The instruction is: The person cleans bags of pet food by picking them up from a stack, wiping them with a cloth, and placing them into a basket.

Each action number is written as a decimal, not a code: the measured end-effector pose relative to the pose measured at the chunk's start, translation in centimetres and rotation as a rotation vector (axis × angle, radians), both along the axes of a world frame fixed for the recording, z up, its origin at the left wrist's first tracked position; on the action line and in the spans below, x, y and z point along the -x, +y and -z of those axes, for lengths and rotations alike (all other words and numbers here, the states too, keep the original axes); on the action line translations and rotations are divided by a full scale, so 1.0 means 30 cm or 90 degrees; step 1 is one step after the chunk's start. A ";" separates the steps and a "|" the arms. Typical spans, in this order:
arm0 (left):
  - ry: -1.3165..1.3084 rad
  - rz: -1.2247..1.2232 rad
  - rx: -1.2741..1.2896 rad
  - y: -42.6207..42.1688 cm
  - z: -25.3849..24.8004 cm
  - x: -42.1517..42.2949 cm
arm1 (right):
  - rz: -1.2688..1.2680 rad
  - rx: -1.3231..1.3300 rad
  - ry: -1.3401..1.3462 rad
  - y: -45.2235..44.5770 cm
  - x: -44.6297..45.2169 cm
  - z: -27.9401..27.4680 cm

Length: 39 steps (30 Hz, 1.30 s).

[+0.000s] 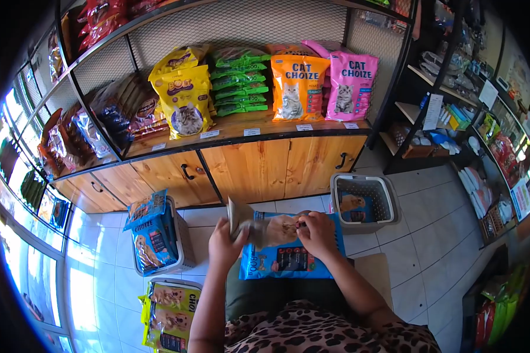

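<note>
A blue pet food bag (288, 259) marked 800g lies across the person's lap, its printed dog partly covered. My left hand (225, 244) is closed round a beige-grey, roll-like thing (239, 215) at the bag's left edge. From it a greyish, see-through strip (270, 233) stretches over the bag toward my right hand (318, 234). The right hand's fingers are pinched together above the bag's upper right part. What lies between those fingertips is too small to make out.
A basket (185, 241) full of blue bags stands left; another basket (388, 197), holding a blue bag, stands right. Green-yellow bags (171, 317) sit at lower left. Ahead, a wooden cabinet (247, 165) carries yellow (185, 100), green (241, 82), orange (297, 88) and pink bags (350, 88).
</note>
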<state>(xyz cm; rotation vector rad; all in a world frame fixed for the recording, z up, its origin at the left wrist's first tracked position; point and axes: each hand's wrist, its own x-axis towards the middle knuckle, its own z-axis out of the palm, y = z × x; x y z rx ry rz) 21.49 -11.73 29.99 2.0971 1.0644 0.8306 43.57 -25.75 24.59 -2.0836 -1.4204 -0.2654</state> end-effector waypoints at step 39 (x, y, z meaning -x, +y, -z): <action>-0.050 0.090 0.037 -0.290 0.182 0.086 | -0.037 0.200 -0.047 0.190 0.002 -0.045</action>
